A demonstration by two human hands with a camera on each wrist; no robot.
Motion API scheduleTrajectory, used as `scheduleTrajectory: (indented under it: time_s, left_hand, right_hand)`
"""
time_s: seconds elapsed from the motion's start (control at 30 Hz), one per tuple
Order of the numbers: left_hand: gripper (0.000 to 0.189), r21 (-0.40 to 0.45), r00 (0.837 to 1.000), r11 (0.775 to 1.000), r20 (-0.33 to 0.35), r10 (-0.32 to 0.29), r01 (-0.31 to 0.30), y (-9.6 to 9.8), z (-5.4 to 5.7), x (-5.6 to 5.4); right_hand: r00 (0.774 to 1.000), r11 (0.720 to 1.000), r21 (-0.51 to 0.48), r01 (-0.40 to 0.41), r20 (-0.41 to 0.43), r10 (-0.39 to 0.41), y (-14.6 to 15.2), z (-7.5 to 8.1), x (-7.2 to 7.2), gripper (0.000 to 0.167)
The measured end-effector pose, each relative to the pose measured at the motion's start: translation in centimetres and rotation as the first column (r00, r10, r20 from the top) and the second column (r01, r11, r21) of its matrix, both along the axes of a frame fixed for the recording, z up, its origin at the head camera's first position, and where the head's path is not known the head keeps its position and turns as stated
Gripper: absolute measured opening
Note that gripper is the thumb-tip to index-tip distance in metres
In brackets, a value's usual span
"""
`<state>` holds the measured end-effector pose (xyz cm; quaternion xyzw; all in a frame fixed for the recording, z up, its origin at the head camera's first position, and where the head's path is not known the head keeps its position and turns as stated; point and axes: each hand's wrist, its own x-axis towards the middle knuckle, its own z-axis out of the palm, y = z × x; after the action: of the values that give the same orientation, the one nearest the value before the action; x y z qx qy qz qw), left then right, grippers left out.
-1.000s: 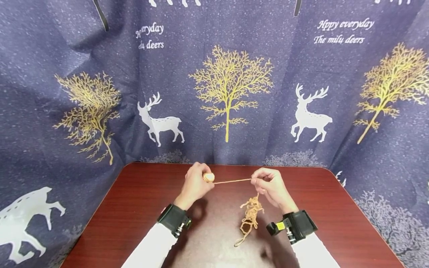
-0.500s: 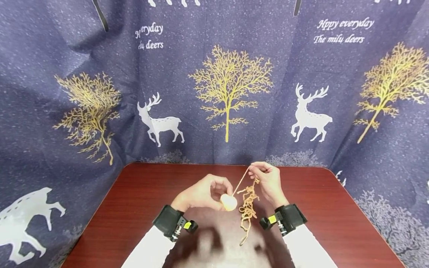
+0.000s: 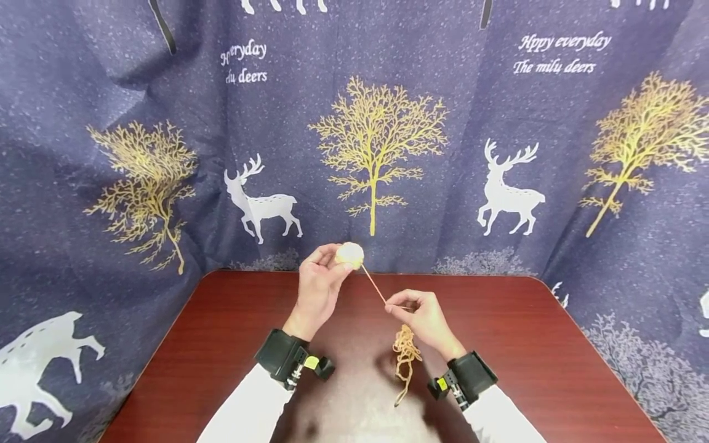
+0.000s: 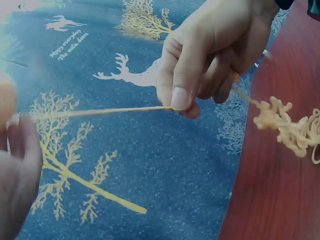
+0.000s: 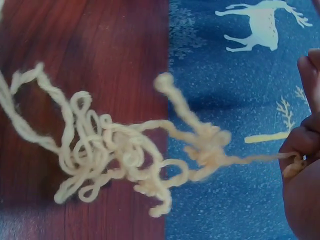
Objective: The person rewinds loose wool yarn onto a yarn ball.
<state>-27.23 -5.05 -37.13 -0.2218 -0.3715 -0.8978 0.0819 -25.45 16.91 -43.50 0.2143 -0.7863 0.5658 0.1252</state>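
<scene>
Holding the pale ball [image 3: 349, 254] at its fingertips, your left hand [image 3: 317, 290] has the thumb on the near side and the fingers behind; the grip on it is closed. In the head view the ball appears just above the far edge of the table [image 3: 221, 344], against the curtain [image 3: 456, 123], and higher than your right hand [image 3: 425, 317]. One strand [image 3: 374, 285] of yarn runs straight and taut from the ball down to your right hand, which pinches it between thumb and forefinger. The left wrist view confirms this pinch: the thumbnail faces the camera, and the strand leaves the fingertips towards the ball at the picture's left edge, where the ball is cut off. Below your right hand hangs a loose tangle [image 3: 407, 347] of the same yarn, its lower end trailing in a long loop. The right wrist view shows its coils and knots bunched together, joined by a thin length to your fingers at the right edge. You cannot be told from these views whether the tangle touches the table. Each of your wrists carries a black strap [image 3: 279, 354] with a small camera over a white sleeve [image 3: 240, 403]. The curtain is blue, printed with white deer, gold trees and white lettering.
</scene>
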Motion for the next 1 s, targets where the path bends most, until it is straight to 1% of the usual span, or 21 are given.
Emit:
scheduleTrajectory:
  time_s: [0.07, 0.1, 0.13, 0.2, 0.23, 0.3, 0.37, 0.4, 0.47, 0.5, 0.53, 0.57, 0.6, 0.67, 0.7, 0.73, 0.77, 0.8, 0.83, 0.9, 1.0]
  left_hand:
    - [0.038, -0.009, 0.989, 0.989, 0.011, 0.15, -0.149, 0.0, -0.4, -0.4]
    - [0.035, -0.034, 0.972, 0.972, 0.007, 0.233, -0.233, 0.0, -0.6, -0.7]
    - [0.033, -0.079, 0.946, 0.943, -0.001, 0.324, -0.323, -0.1, -0.9, -0.9]
    - [0.033, -0.197, 0.873, 0.853, -0.035, 0.487, -0.484, -0.4, -1.6, -1.4]
    - [0.035, -0.255, 0.838, 0.804, -0.056, 0.543, -0.538, -0.6, -1.9, -1.6]
    - [0.035, -0.389, 0.769, 0.682, -0.124, 0.627, -0.619, -1.0, -2.6, -1.9]
    - [0.036, -0.512, 0.727, 0.564, -0.199, 0.657, -0.649, -1.4, -3.2, -2.1]
    - [0.036, -0.575, 0.719, 0.502, -0.237, 0.653, -0.645, -1.6, -3.5, -2.1]
    - [0.036, -0.691, 0.72, 0.375, -0.307, 0.622, -0.618, -1.8, -3.8, -2.0]
    - [0.036, -0.745, 0.737, 0.316, -0.331, 0.59, -0.588, -1.9, -3.9, -1.9]
    - [0.035, -0.79, 0.761, 0.266, -0.348, 0.547, -0.553, -2.0, -4.0, -1.7]
    - [0.035, -0.832, 0.793, 0.222, -0.353, 0.497, -0.509, -2.0, -4.0, -1.6]
    - [0.034, -0.866, 0.829, 0.189, -0.347, 0.438, -0.462, -2.0, -3.9, -1.3]
    - [0.032, -0.919, 0.901, 0.153, -0.304, 0.31, -0.363, -1.9, -3.8, -1.0]
    - [0.03, -0.939, 0.932, 0.144, -0.272, 0.242, -0.311, -1.9, -3.7, -0.9]
    - [0.029, -0.955, 0.956, 0.142, -0.236, 0.173, -0.262, -1.8, -3.6, -0.7]
    - [0.028, -0.966, 0.976, 0.152, -0.195, 0.099, -0.208, -1.8, -3.4, -0.5]
    - [0.027, -0.972, 0.987, 0.167, -0.162, 0.02, -0.163, -1.7, -3.3, -0.4]
    - [0.025, -0.976, 0.99, 0.186, -0.125, -0.058, -0.112, -1.7, -3.2, -0.3]
    - [0.025, -0.971, 0.974, 0.241, -0.065, -0.218, -0.01, -1.7, -3.0, -0.1]
    - [0.027, -0.928, 0.905, 0.336, -0.001, -0.426, 0.158, -1.7, -2.6, 0.1]
  right_hand:
    - [1.0, 1.0, 0.006, -0.027, 0.017, 0.026, 0.2, -0.8, 0.0, 0.01]
    - [0.999, 0.999, 0.007, -0.044, 0.019, 0.044, 0.3, -0.9, 0.2, 0.01]
    - [0.998, 0.998, 0.011, -0.06, 0.02, 0.06, 0.3, -0.9, 0.5, 0.01]
    - [0.995, 0.995, 0.022, -0.095, 0.013, 0.094, 0.6, -0.8, 1.0, 0.01]
    - [0.993, 0.993, 0.025, -0.116, 0.001, 0.116, 0.7, -0.7, 1.1, 0.01]
    - [0.989, 0.989, 0.013, -0.15, -0.013, 0.15, 1.1, -0.3, 1.4, 0.009]
    - [0.984, 0.985, -0.009, -0.173, -0.034, 0.173, 1.4, 0.1, 1.4, 0.009]
    - [0.983, 0.983, -0.027, -0.182, -0.042, 0.181, 1.5, 0.4, 1.4, 0.009]
    - [0.983, 0.98, -0.077, -0.182, -0.035, 0.18, 1.8, 0.9, 1.3, 0.008]
    - [0.984, 0.977, -0.11, -0.18, -0.033, 0.177, 1.9, 1.1, 1.2, 0.008]
    - [0.985, 0.973, -0.148, -0.174, -0.028, 0.172, 2.0, 1.3, 1.1, 0.008]
    - [0.985, 0.966, -0.194, -0.172, -0.02, 0.171, 2.0, 1.5, 0.9, 0.007]
    - [0.985, 0.955, -0.243, -0.169, -0.011, 0.171, 2.1, 1.7, 0.7, 0.008]
    - [0.982, 0.918, -0.353, -0.18, -0.011, 0.188, 2.1, 2.0, 0.2, 0.012]
    - [0.979, 0.893, -0.407, -0.192, -0.015, 0.204, 2.0, 2.1, -0.1, 0.016]
    - [0.976, 0.867, -0.455, -0.204, -0.022, 0.218, 2.0, 2.2, -0.3, 0.018]
    - [0.972, 0.841, -0.496, -0.216, -0.026, 0.234, 2.0, 2.2, -0.6, 0.021]
    - [0.969, 0.817, -0.533, -0.222, -0.03, 0.244, 2.0, 2.3, -0.9, 0.022]
    - [0.967, 0.792, -0.568, -0.224, -0.029, 0.253, 1.9, 2.3, -1.1, 0.023]
    - [0.97, 0.76, -0.619, -0.197, -0.01, 0.244, 1.8, 2.2, -1.5, 0.021]
    - [0.979, 0.742, -0.661, -0.111, 0.054, 0.194, 1.5, 2.0, -2.0, 0.017]
